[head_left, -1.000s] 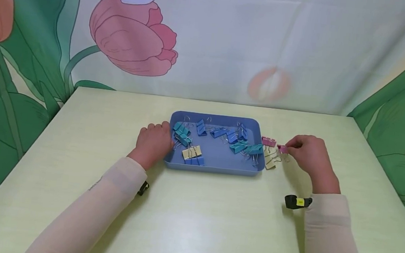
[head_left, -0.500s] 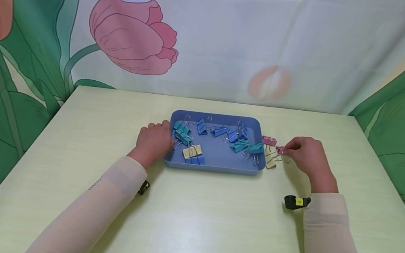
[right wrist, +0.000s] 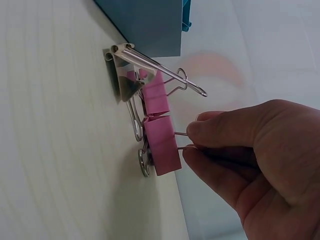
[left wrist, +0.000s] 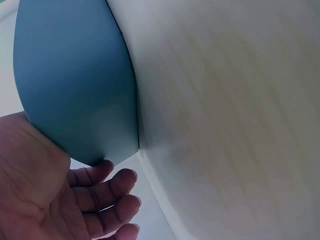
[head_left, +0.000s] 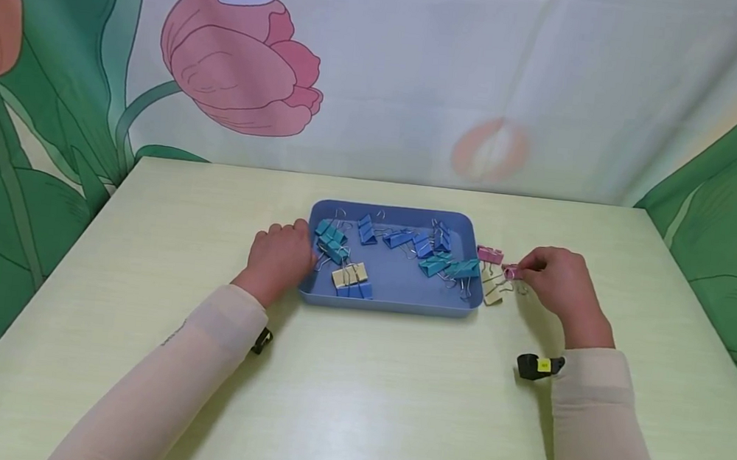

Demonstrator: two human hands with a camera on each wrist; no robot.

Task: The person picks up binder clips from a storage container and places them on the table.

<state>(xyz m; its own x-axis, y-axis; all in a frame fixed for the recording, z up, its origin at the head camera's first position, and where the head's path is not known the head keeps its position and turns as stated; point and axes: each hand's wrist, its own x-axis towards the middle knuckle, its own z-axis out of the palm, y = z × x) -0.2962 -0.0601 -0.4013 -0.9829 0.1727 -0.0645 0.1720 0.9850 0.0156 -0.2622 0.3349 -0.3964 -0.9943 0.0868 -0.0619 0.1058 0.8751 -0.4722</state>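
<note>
A blue rectangular tray (head_left: 388, 307) sits on the table with several blue, teal and cream binder clips in it. At its left wall is my left hand (head_left: 281, 259), holding the rim; in the left wrist view, curled fingers (left wrist: 112, 195) lie by the tray corner, the thumb hidden. To the right of the tray my right hand (head_left: 558, 282) pinches a wire handle of a pink binder clip (right wrist: 163, 145) between thumb and fingertips. Right against that clip stands another pink binder clip (right wrist: 156, 95). Cream binder clips (head_left: 491, 292) lie between it and the tray.
Inside the tray, teal binder clips (head_left: 462, 269) lie at the right wall, one overlapping the rim. A cream binder clip (head_left: 349, 275) lies at the front left. Behind the pale table (head_left: 353, 391) hangs a flower-printed curtain (head_left: 390, 76).
My right hand has lowered slightly with the pink binder clip, which now sits closer beside the other clips. The left hand and the tray have stayed in place.
</note>
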